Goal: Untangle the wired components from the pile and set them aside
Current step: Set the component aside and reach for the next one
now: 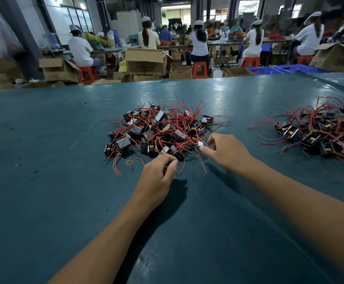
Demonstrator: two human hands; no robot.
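A tangled pile (158,130) of small black box components with red wires lies in the middle of the teal table (44,181). At its near edge my left hand (156,177) curls its fingers round a black component (178,155). My right hand (226,150) is at the pile's near right edge, thumb and forefinger pinching a small white-faced component (200,144). A second heap (320,132) of the same wired components lies apart at the far right.
A loose yellow ring (129,162) and stray red wires lie just left of my left hand. Beyond the table's far edge stand cardboard boxes (144,61), blue crates (269,70) and seated workers on red stools.
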